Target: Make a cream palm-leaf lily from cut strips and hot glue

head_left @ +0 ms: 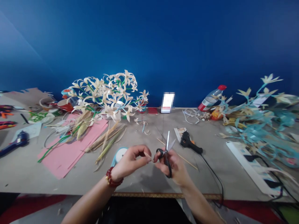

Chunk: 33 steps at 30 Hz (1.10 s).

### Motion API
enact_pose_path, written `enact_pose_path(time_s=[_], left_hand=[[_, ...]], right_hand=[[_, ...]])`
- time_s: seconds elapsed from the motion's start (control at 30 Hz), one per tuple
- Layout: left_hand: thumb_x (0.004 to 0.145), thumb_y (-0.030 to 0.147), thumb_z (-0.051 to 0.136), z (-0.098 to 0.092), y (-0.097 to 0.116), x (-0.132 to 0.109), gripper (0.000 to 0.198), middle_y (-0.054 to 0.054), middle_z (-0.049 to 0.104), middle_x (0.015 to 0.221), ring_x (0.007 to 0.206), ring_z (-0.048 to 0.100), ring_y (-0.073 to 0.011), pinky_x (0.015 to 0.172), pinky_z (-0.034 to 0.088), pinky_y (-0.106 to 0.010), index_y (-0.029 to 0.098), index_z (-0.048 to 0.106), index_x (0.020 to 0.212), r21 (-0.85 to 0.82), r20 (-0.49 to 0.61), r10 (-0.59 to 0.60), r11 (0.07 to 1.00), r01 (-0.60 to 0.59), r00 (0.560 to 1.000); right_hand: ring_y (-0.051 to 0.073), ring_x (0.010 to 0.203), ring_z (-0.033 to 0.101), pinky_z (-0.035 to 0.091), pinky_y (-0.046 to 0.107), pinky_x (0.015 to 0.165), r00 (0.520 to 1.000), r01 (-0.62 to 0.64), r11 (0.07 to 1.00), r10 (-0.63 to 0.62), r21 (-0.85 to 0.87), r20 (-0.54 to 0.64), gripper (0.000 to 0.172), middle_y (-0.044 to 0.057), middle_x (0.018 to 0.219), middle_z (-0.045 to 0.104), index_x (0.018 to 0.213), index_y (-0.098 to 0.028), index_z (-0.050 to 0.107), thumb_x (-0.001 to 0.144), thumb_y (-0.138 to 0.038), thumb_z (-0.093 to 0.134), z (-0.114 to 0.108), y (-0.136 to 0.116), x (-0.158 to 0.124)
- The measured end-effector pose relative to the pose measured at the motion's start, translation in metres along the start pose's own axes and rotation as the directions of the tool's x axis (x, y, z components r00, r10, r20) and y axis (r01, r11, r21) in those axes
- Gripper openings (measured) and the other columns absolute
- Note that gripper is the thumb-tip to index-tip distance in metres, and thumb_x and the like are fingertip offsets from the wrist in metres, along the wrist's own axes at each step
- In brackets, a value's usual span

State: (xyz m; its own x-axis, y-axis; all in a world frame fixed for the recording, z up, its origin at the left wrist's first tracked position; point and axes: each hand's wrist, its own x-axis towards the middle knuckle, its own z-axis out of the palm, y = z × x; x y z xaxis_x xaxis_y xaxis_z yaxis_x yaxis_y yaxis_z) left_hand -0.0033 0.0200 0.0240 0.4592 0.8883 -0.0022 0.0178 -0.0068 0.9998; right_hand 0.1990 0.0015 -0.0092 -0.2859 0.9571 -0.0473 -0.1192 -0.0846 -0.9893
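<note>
My left hand (130,161), a red bead bracelet at its wrist, pinches a small pale petal-like piece (147,155) between thumb and forefinger. Close by on the right, my right hand (177,168) has black-handled scissors (167,155) hooked on its fingers, blades pointing up and slightly apart. The fingertips of both hands nearly meet at the pale piece; whether the right ones touch it I cannot tell. Behind my left hand lies a round blue-and-white object (121,153), partly covered. Dried husk strips (108,141) lie farther left, and a thin stick (187,161) lies behind my right hand.
White handmade flowers (114,99) stand at the back, left of centre. Pink paper sheets (59,161) and a blue glue gun (17,142) lie left. Rightward are a black glue gun (190,143) with its cord, a white power strip (245,166), a bottle (211,99) and blue-stemmed flowers (259,93).
</note>
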Motion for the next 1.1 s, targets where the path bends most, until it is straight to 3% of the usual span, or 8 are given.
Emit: enact_pose_path(time_s=[0.13,0.3,0.43,0.53,0.63,0.77,1.1], left_hand=[[0.085,0.025,0.062,0.002,0.0,0.0,0.014,-0.003,0.061,0.078,0.076,0.053,-0.0152,0.071,0.04,-0.026,0.015,0.061,0.076,0.066,0.022,0.004,0.998,-0.005,1.0],[0.086,0.027,0.063,0.012,-0.008,-0.002,0.014,-0.003,0.059,0.082,0.08,0.054,-0.0157,0.075,0.041,-0.026,0.014,0.061,0.081,-0.11,-0.103,0.019,0.993,-0.03,0.995],[0.087,0.027,0.062,0.02,-0.014,-0.003,0.015,-0.001,0.056,0.078,0.075,0.051,-0.0137,0.071,0.04,-0.025,0.016,0.057,0.078,-0.224,-0.17,0.036,0.972,-0.074,0.985],[0.088,0.026,0.061,0.02,-0.012,-0.004,0.015,-0.001,0.054,0.077,0.073,0.049,-0.0132,0.07,0.039,-0.025,0.016,0.056,0.078,-0.218,-0.191,0.054,0.971,-0.096,0.98],[0.089,0.026,0.059,0.016,-0.008,-0.005,0.016,-0.001,0.054,0.076,0.072,0.048,-0.0132,0.07,0.039,-0.026,0.016,0.055,0.077,-0.152,-0.214,0.079,0.982,-0.113,0.974],[0.089,0.025,0.058,0.011,-0.006,-0.006,0.015,-0.001,0.054,0.076,0.073,0.049,-0.0141,0.071,0.039,-0.027,0.016,0.056,0.077,-0.049,-0.226,0.102,0.992,-0.115,0.969],[0.088,0.023,0.057,0.009,-0.004,-0.003,0.013,-0.003,0.056,0.077,0.074,0.051,-0.0152,0.073,0.04,-0.027,0.016,0.055,0.077,0.066,-0.197,0.117,0.992,-0.106,0.973]], right_hand=[[0.015,0.07,0.06,0.048,0.025,0.065,0.998,0.018,0.996,-0.012,0.09,-0.066,0.033,0.0,0.079,0.065,0.085,-0.021,0.055,0.07,-0.032,0.082,0.012,0.0,0.004],[0.013,0.062,0.055,0.045,0.024,0.058,0.979,0.026,0.992,0.0,0.123,-0.205,0.035,-0.001,0.074,0.062,0.083,-0.021,0.055,0.068,-0.036,0.083,0.023,-0.003,0.007],[0.01,0.055,0.05,0.041,0.022,0.053,0.978,0.021,0.997,-0.005,0.073,-0.209,0.034,-0.003,0.069,0.06,0.081,-0.02,0.055,0.068,-0.036,0.082,0.025,-0.004,0.008],[0.01,0.056,0.049,0.04,0.022,0.053,0.985,-0.027,0.998,0.036,0.055,-0.166,0.035,-0.003,0.069,0.058,0.08,-0.02,0.054,0.069,-0.04,0.081,0.02,-0.002,0.006],[0.01,0.057,0.048,0.039,0.021,0.054,0.994,-0.108,0.993,0.109,0.037,-0.008,0.042,-0.004,0.067,0.054,0.076,-0.02,0.051,0.067,-0.046,0.082,0.013,0.002,0.0],[0.009,0.053,0.045,0.037,0.021,0.051,0.962,-0.215,0.977,0.209,0.014,0.173,0.049,-0.006,0.064,0.05,0.076,-0.02,0.047,0.067,-0.057,0.078,0.005,0.01,-0.009],[0.008,0.05,0.044,0.035,0.02,0.05,0.946,-0.267,0.961,0.275,-0.068,0.168,0.047,-0.007,0.06,0.049,0.074,-0.021,0.045,0.067,-0.053,0.079,0.002,0.011,-0.013]])
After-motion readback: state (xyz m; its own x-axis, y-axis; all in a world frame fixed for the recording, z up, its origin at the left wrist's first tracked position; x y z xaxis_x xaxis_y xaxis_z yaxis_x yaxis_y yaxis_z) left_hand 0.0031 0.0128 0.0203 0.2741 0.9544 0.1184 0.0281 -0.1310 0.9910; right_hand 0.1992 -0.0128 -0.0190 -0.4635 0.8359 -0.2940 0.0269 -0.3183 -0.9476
